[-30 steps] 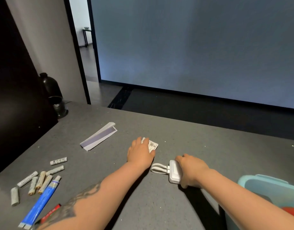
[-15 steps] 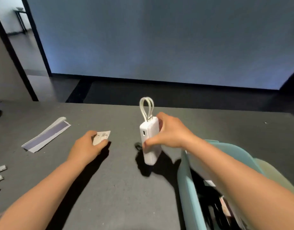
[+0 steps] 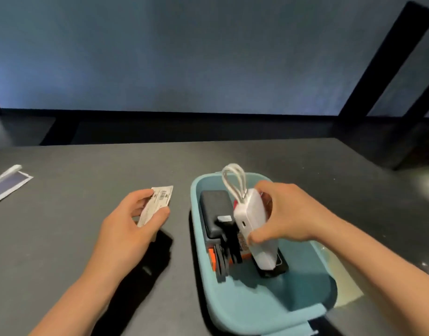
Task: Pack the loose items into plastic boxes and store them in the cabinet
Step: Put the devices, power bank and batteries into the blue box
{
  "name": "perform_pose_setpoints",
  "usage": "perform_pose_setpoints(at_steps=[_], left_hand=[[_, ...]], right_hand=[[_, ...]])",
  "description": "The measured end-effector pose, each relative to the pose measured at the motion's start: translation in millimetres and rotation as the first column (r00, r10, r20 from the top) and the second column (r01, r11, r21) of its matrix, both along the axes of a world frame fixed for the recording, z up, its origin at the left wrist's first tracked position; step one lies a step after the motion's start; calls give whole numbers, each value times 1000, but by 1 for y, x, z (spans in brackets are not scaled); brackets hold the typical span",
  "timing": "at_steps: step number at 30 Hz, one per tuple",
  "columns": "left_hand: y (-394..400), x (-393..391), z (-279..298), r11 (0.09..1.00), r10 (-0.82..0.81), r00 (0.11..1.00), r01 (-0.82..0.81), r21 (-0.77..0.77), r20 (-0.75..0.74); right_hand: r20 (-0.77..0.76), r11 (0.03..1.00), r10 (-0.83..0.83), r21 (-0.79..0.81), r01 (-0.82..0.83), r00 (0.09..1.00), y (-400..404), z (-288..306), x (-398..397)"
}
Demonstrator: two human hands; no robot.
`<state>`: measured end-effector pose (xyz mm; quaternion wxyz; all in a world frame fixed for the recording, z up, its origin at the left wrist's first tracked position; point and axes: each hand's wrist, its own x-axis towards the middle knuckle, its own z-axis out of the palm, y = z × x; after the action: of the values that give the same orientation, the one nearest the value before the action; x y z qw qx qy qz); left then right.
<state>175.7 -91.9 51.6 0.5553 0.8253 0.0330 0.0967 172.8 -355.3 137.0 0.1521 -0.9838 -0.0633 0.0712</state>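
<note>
Head view: the right hand (image 3: 285,213) clamps the white power bank (image 3: 256,229) and holds it tilted inside the blue plastic box (image 3: 233,309), cable loop up, above a black power bank (image 3: 213,212) and other dark gadgets. Left of the box, the left hand (image 3: 128,229) pinches a small white packet (image 3: 157,204) over the grey table (image 3: 63,238). A folded paper (image 3: 7,183) lies far left of the box.

Dim room, grey table (image 3: 87,238).
</note>
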Motion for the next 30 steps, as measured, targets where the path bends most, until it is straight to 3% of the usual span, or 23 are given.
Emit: perform_pose_setpoints(at_steps=[6,13,19,30], left_hand=[[-22,-9,9,1000,-6,999,5,12,39],[-36,-15,19,999,26,994,-22,-34,104],[-39,-22,18,998,40,993,-34,-55,112],[-71,-35,11,992,-88,994,94,-89,68]], right_hand=[[-158,973,182,-111,-201,970,-19,-29,-30],[-362,875,294,-271,-402,885,-7,-51,-13],[-390,778,359,-376,-503,848,2,-82,-11],[-419,829,372,-252,-499,828,-6,-109,-13]])
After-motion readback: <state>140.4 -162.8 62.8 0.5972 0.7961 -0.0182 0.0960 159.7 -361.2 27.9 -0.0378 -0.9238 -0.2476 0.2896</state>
